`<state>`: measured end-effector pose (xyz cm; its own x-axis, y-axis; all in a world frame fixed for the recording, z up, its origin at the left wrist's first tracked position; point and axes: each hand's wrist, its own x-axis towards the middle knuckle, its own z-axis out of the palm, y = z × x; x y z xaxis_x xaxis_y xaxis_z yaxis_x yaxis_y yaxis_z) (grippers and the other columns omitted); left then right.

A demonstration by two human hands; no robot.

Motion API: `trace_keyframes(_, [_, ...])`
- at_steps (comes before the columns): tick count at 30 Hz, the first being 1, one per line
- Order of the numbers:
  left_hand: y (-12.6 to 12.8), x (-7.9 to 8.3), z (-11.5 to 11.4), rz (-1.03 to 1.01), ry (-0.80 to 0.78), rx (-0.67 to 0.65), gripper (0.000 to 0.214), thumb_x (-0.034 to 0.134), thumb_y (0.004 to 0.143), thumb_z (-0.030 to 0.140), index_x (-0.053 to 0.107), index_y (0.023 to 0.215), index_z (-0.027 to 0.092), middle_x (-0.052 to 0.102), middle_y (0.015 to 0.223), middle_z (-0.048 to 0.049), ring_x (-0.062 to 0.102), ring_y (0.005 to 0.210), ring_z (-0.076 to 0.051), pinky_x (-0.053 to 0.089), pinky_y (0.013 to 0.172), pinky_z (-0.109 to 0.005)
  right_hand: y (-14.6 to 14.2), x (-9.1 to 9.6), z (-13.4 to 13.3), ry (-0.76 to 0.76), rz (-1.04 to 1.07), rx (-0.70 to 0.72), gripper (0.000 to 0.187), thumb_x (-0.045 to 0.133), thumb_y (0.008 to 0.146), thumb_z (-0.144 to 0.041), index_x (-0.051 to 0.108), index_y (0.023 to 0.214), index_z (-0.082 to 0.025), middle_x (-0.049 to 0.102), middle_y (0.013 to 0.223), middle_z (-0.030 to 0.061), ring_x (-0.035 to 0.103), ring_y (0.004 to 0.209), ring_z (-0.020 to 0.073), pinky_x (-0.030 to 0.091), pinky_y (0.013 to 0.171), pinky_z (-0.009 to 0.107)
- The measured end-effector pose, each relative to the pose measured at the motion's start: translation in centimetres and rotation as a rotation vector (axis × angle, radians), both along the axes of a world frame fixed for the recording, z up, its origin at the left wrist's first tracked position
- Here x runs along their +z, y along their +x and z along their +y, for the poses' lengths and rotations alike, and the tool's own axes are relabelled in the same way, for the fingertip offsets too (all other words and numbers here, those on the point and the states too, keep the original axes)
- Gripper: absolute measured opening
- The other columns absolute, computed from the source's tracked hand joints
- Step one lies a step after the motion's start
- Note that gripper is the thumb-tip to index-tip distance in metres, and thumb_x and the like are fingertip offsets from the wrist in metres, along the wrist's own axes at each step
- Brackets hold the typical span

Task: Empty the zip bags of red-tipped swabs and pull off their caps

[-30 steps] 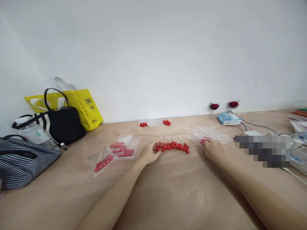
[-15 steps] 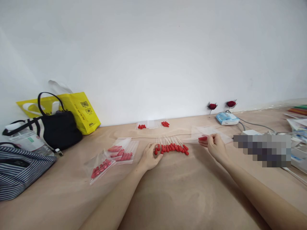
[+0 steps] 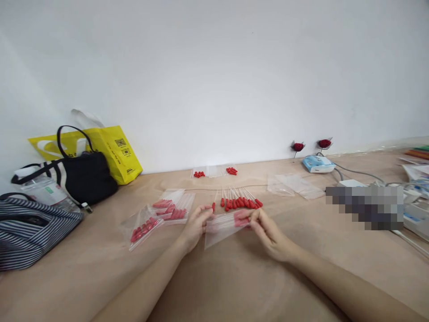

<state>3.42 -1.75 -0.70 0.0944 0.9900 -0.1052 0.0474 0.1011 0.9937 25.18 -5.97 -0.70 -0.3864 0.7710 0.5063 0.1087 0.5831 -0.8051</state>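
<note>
A clear plastic bag (image 3: 223,226) with red-tipped droppers inside is held between both hands over the tan table (image 3: 234,277). My left hand (image 3: 196,225) pinches its left edge. My right hand (image 3: 268,230) pinches its right end, where the red tips show. Just behind the hands lies a row of loose red-tipped droppers (image 3: 239,201). One single dropper (image 3: 213,203) lies apart at the row's left.
Filled clear bags (image 3: 157,214) lie to the left. Empty bags (image 3: 295,185) lie to the right. Small red caps (image 3: 214,171) sit by the wall. A black handbag (image 3: 89,176), yellow bag (image 3: 117,152) and striped bag (image 3: 30,228) stand far left. Cables and a blue-white device (image 3: 318,164) are at right.
My right hand lifted a bag from the pile at right and brought it left to the centre. My left hand left the dropper row and took the bag's other edge.
</note>
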Motion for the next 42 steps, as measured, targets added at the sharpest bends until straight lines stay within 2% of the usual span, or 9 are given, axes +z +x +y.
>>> trace_keyframes(3, [-1.7, -0.4, -1.5, 0.106, 0.094, 0.010, 0.045, 0.067, 0.059, 0.032, 0.046, 0.097, 0.018, 0.055, 0.072, 0.0027, 0.056, 0.061, -0.010, 0.045, 0.059, -0.021, -0.6, 0.0, -0.7, 0.091, -0.227, 0.103, 0.009, 0.033, 0.085, -0.022, 0.037, 0.077, -0.020, 0.052, 0.095, 0.0093, 0.050, 0.093, 0.0157, 0.043, 0.077, 0.032])
trace_keyframes(9, [-3.2, -0.3, -2.4, 0.411, 0.280, -0.021, 0.030, 0.062, 0.063, 0.030, 0.053, 0.089, 0.018, 0.059, 0.075, -0.0006, 0.056, 0.067, -0.013, 0.045, 0.062, -0.024, -0.1, -0.2, -0.9, 0.087, -0.369, 0.179, 0.003, 0.049, 0.076, -0.017, 0.051, 0.073, -0.018, 0.052, 0.098, 0.0066, 0.051, 0.088, 0.0142, 0.042, 0.077, 0.028])
trace_keyframes(14, [-1.5, 0.7, 1.3, 0.959, 0.432, 0.104, 0.016, 0.057, 0.068, 0.028, 0.056, 0.081, 0.018, 0.061, 0.087, -0.0051, 0.055, 0.082, -0.019, 0.041, 0.074, -0.029, 0.1, -0.3, -0.7, 0.033, -0.310, 0.151, 0.005, 0.054, 0.075, -0.022, 0.054, 0.072, -0.018, 0.055, 0.091, 0.0043, 0.053, 0.082, 0.0128, 0.043, 0.074, 0.028])
trace_keyframes(16, [-0.6, 0.9, 3.5, 1.017, 0.421, 0.144, 0.020, 0.056, 0.068, 0.021, 0.054, 0.087, 0.018, 0.058, 0.094, -0.0078, 0.052, 0.091, -0.022, 0.038, 0.079, -0.031, 0.1, -0.2, -0.6, 0.020, -0.305, 0.153, 0.007, 0.056, 0.074, -0.024, 0.054, 0.072, -0.017, 0.055, 0.090, 0.0043, 0.053, 0.082, 0.0129, 0.043, 0.074, 0.027])
trace_keyframes(22, [1.7, 0.6, 7.6, 1.036, 0.288, 0.151, 0.019, 0.058, 0.057, 0.009, 0.053, 0.072, 0.019, 0.061, 0.073, -0.0037, 0.056, 0.079, -0.020, 0.038, 0.068, -0.026, 0.2, -0.2, -0.3, -0.004, -0.312, 0.162, 0.008, 0.056, 0.074, -0.025, 0.056, 0.072, -0.017, 0.056, 0.089, 0.0042, 0.053, 0.082, 0.0128, 0.043, 0.072, 0.027])
trace_keyframes(29, [3.5, -0.4, 8.9, 0.923, 0.217, 0.157, 0.007, 0.057, 0.060, 0.016, 0.055, 0.066, 0.019, 0.061, 0.056, 0.0011, 0.056, 0.059, -0.015, 0.036, 0.055, -0.022, 0.2, -0.4, -0.1, -0.022, -0.303, 0.151, 0.010, 0.057, 0.074, -0.027, 0.057, 0.073, -0.017, 0.055, 0.089, 0.0039, 0.053, 0.079, 0.0121, 0.043, 0.072, 0.026])
trace_keyframes(35, [2.7, -1.0, 8.9, 0.863, 0.229, 0.178, 0.005, 0.056, 0.062, 0.016, 0.055, 0.067, 0.017, 0.060, 0.056, 0.0016, 0.055, 0.056, -0.013, 0.036, 0.053, -0.020, 0.1, -0.6, 0.0, -0.022, -0.267, 0.111, 0.011, 0.057, 0.073, -0.027, 0.056, 0.069, -0.016, 0.055, 0.084, 0.0032, 0.052, 0.077, 0.0117, 0.043, 0.068, 0.025])
trace_keyframes(39, [1.7, -1.0, 8.3, 0.844, 0.243, 0.169, 0.002, 0.056, 0.065, 0.016, 0.055, 0.067, 0.017, 0.059, 0.056, 0.0010, 0.055, 0.053, -0.012, 0.037, 0.052, -0.021, -0.2, -1.8, 0.7, -0.236, -0.170, -0.095, 0.013, 0.056, 0.072, -0.028, 0.053, 0.073, -0.016, 0.053, 0.070, -0.0005, 0.050, 0.060, 0.0087, 0.042, 0.055, 0.022])
trace_keyframes(42, [0.8, -0.9, 7.5, 0.822, 0.277, 0.140, 0.003, 0.056, 0.066, 0.016, 0.055, 0.069, 0.016, 0.059, 0.058, 0.0006, 0.055, 0.054, -0.012, 0.039, 0.054, -0.021, -0.4, -2.7, 1.2, -0.443, -0.058, -0.153, 0.020, 0.060, 0.068, -0.027, 0.049, 0.080, -0.016, 0.053, 0.070, -0.0024, 0.048, 0.051, 0.0065, 0.040, 0.047, 0.020])
